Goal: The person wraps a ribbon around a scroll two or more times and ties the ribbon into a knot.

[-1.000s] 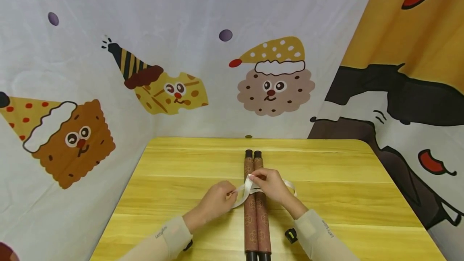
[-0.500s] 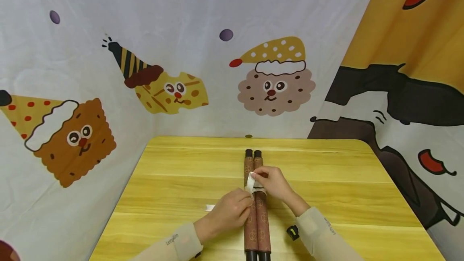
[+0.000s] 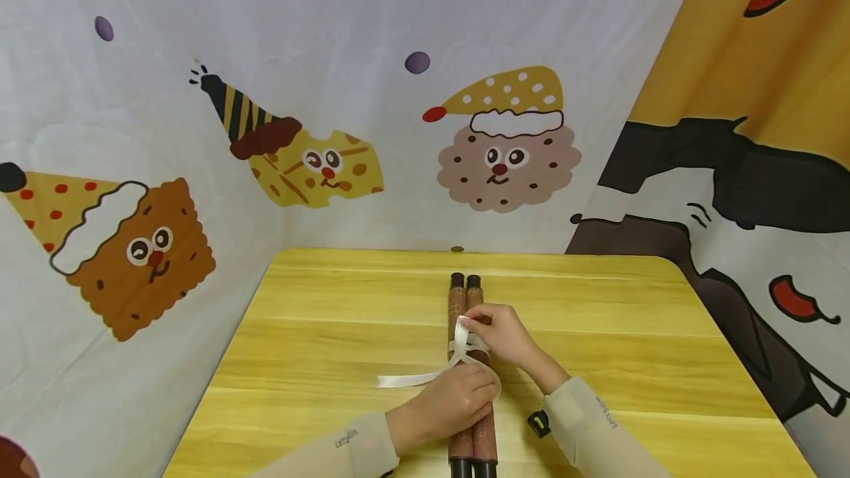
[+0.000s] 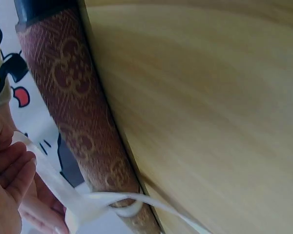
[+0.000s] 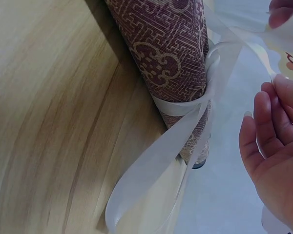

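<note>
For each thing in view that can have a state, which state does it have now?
Patterned rolls: rolled up, lying side by side
White ribbon: wrapped round the rolls, one end loose; whether knotted, I cannot tell
Left hand: fingers curled, holding the ribbon
Right hand: pinching the ribbon above the rolls
Table: bearing the rolls
Printed cloth: hanging behind the table

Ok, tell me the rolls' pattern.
The rolls bear tan flower outlines over fine angular lines on reddish brown, best seen in the right wrist view.
</note>
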{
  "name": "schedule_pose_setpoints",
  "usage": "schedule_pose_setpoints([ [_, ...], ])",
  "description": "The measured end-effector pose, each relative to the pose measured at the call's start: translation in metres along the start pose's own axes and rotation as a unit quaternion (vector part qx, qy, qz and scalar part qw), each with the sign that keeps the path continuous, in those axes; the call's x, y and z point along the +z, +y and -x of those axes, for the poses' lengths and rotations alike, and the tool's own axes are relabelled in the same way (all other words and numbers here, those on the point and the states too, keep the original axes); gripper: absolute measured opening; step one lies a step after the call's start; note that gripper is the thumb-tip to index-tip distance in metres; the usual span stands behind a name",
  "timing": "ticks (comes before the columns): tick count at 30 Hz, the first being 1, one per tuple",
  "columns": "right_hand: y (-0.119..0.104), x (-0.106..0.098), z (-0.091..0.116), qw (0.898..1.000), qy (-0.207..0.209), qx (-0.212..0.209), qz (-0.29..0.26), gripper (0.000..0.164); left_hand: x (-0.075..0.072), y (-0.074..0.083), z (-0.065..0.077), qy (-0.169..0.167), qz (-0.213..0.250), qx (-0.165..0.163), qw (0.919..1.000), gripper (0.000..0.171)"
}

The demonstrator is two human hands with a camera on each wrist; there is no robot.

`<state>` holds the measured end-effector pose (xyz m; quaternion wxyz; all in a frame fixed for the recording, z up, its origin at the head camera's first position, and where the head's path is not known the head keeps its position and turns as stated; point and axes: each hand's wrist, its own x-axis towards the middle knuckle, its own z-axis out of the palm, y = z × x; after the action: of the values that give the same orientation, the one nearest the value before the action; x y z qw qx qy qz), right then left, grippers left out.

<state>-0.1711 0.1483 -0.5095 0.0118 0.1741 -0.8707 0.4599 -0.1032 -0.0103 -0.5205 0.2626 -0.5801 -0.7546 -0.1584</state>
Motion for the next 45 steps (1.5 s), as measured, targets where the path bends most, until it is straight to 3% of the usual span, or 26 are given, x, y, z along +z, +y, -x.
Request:
schedule_pose_setpoints([
  [5, 0.0, -0.001, 0.001, 1.0, -0.006, 0.003, 0.007, 0.005, 0.01, 0.006, -0.007, -0.035, -0.013, 0.026, 0.999, 0.015],
  [12, 0.0, -0.001, 0.002, 1.0, -0.019, 0.005, 0.01, 0.005, 0.019, 0.006, -0.006, -0.073, -0.024, 0.024, 0.9968, 0.011],
  [21, -0.001, 0.0, 0.003, 1.0, -0.025, -0.012, 0.012, 0.006, 0.03, 0.001, 0.001, -0.079, -0.029, 0.025, 0.9961, 0.011],
  [28, 0.001, 0.001, 0.002, 1.0, -0.029, 0.001, 0.009, 0.005, 0.021, -0.005, 0.01, -0.041, -0.004, -0.032, 0.9986, 0.007],
  [33, 0.0, 0.002, 0.004, 1.0, -0.022, 0.004, 0.006, 0.004, 0.008, -0.021, 0.016, 0.072, 0.004, -0.087, 0.9936, 0.008],
  [36, -0.001, 0.003, 0.006, 1.0, -0.023, 0.004, 0.002, 0.004, 0.0, -0.03, 0.02, 0.139, 0.018, -0.133, 0.9811, 0.006],
  [39, -0.004, 0.004, 0.009, 1.0, -0.023, 0.002, -0.003, 0.005, -0.004, -0.037, 0.024, 0.16, 0.082, -0.208, 0.9615, 0.007],
  [41, -0.005, 0.004, 0.011, 1.0, -0.022, -0.001, -0.006, 0.005, -0.006, -0.039, 0.026, 0.153, 0.148, -0.273, 0.9381, 0.014],
  [45, -0.009, 0.005, 0.014, 1.0, -0.024, 0.0, -0.008, 0.005, -0.005, -0.042, 0.03, 0.125, 0.261, -0.381, 0.878, 0.033],
])
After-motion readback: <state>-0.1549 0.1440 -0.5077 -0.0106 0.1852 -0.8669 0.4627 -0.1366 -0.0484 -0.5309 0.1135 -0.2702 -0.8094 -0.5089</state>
